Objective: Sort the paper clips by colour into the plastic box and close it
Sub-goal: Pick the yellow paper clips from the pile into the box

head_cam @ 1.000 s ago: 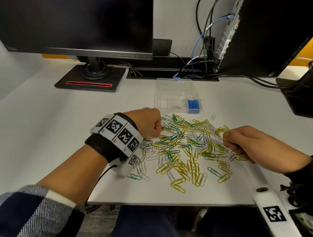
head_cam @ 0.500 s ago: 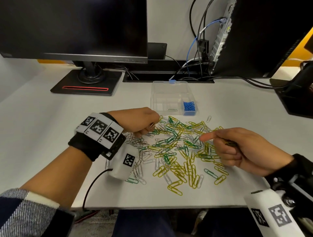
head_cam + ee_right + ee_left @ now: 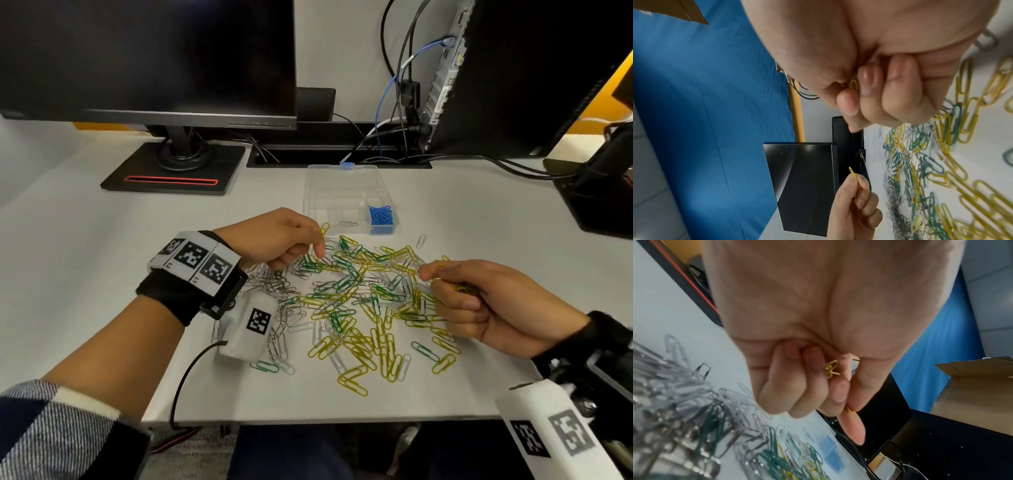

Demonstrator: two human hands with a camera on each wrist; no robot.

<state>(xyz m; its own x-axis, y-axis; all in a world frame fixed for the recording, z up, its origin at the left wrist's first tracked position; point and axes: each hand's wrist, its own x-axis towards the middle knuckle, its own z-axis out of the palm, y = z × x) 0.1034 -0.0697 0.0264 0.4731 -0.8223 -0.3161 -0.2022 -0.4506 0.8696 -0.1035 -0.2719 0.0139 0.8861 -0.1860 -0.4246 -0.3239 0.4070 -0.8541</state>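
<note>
- A monitor [image 3: 147, 58] on a black stand [image 3: 174, 171] is seen at the far left of the desk [image 3: 68, 240].
- The left hand [image 3: 274, 236] is held over the left edge of the pile, fingers curled; a yellow clip [image 3: 324, 229] is pinched between thumb and forefinger, and further yellow clips [image 3: 831, 369] are bunched in the palm.
- A heap of silver clips [image 3: 270, 291] is noted just below that hand, beside the wrist unit.
- The mixed pile of paper clips [image 3: 359, 301], yellow, green and silver, is spread on the desk between the two hands, just in front of the box.
- The clear plastic box [image 3: 342, 178] stands open behind the pile, lid laid back. Blue clips [image 3: 381, 216] fill its front right compartment; one lone clip [image 3: 349, 223] lies in the compartment beside it. The remaining compartments appear bare.
- The right hand [image 3: 486, 305] rests at the right edge of the pile, fingers curled round a bunch of yellow clips [image 3: 464, 289], thumb and forefinger tips closed together at the pile's edge.
- A computer case [image 3: 513, 68] with cables is recorded at the far right.
</note>
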